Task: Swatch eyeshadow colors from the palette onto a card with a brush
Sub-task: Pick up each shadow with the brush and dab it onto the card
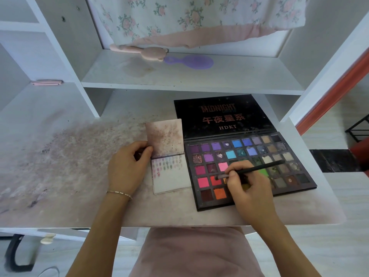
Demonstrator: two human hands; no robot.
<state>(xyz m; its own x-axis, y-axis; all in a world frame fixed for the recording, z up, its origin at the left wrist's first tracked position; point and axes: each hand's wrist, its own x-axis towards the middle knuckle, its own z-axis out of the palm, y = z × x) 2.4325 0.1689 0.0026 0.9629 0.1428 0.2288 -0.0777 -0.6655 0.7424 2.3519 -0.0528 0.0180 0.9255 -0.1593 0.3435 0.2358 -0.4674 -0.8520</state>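
An open black eyeshadow palette (pixel 283 156) with several coloured pans lies on the right of the desk, lid flat behind it. My right hand (pixel 245 184) grips a thin black brush (pixel 257 168) whose tip sits on a red pan in the lower left of the palette. Left of the palette lies a small white card (pixel 173 180), folded open, with rows of pink and grey swatches on its top part. My left hand (pixel 127 166) pinches the card's raised, stained flap (pixel 165 136) at its left edge.
The pale desk top (pixel 69 156) is smeared with powder on the left. A shelf above holds a pink brush (pixel 139 51) and a purple hairbrush (pixel 191 61). Floral fabric hangs behind. White shelf walls stand either side.
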